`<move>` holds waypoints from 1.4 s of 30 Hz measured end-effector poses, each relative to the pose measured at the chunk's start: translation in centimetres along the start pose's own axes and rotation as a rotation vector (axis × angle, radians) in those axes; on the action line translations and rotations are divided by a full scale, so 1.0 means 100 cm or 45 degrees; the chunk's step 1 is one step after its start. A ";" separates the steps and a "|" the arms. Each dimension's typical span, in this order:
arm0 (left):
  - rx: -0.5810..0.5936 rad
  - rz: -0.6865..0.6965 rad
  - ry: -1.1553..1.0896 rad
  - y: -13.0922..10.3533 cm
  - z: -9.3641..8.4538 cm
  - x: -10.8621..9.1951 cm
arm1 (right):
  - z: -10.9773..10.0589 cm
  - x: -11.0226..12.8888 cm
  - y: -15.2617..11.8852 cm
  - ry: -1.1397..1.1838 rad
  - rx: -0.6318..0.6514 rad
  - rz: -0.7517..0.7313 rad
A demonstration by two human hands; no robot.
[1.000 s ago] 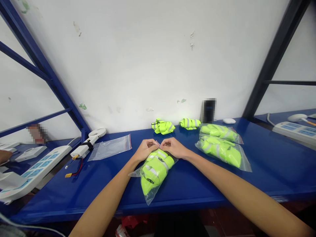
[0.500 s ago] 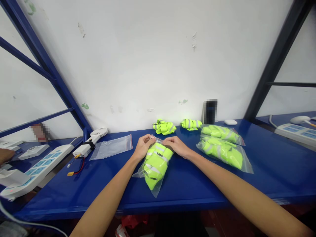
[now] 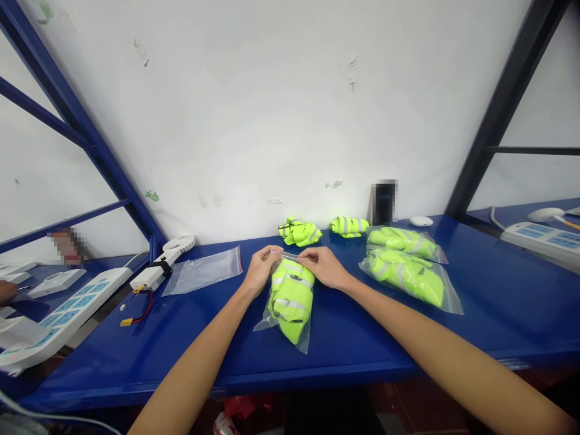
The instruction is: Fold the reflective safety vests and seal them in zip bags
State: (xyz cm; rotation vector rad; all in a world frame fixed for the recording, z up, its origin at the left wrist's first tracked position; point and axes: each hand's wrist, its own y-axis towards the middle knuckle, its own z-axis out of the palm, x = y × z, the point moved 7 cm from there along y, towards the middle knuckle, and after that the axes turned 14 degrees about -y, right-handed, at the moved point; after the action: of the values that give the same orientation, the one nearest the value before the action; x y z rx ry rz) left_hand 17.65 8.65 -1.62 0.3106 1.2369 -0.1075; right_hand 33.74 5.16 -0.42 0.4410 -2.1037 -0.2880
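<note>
A clear zip-lock bag [image 3: 304, 341] with a rolled neon-yellow reflective vest [image 3: 292, 296] inside lies in front of me, its mouth toward the wall. My left hand [image 3: 263, 269] pinches the bag's top edge at the left corner. At the right side of the same edge, my right hand [image 3: 322, 266] is closed on the plastic with thumb and fingertips. Behind my hands sit a loosely bundled reflective vest [image 3: 299, 232] and a rolled reflective vest [image 3: 348, 226], both unbagged. Two bagged vests [image 3: 405, 278] lie to the right, one partly over the other.
An unfilled zip-lock bag [image 3: 203, 270] lies left on the blue table [image 3: 362, 338]. Beside it are a small white fan [image 3: 179, 244] with a wired battery pack [image 3: 151, 275] and a power strip [image 3: 72, 320]. A pixelated upright device [image 3: 383, 204] leans on the wall. Another person's hand [image 3: 6, 291] shows far left.
The bagged vest has turned slightly, its lower end swinging to the right. Both hands keep their pinch on the bag's top edge. The view has shifted a little.
</note>
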 end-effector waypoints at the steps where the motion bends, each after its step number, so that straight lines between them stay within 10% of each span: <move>1: 0.046 -0.074 0.001 0.000 0.000 0.002 | 0.001 0.003 -0.001 -0.065 0.034 -0.041; 11: 0.386 -0.666 0.200 -0.016 -0.003 0.004 | 0.023 0.006 -0.010 -0.202 0.336 -0.160; 19: 0.572 -0.474 0.675 -0.009 0.001 -0.003 | 0.027 0.007 -0.009 -0.294 0.345 -0.140; 42: 0.630 -0.331 0.606 -0.011 0.004 0.011 | 0.027 0.006 -0.009 -0.136 0.544 -0.051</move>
State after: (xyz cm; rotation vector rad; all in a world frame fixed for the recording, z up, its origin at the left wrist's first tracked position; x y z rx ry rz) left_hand 18.12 7.55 -2.70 0.6273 1.7148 -0.5969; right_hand 31.37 4.20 -1.73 0.7320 -2.2642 0.1236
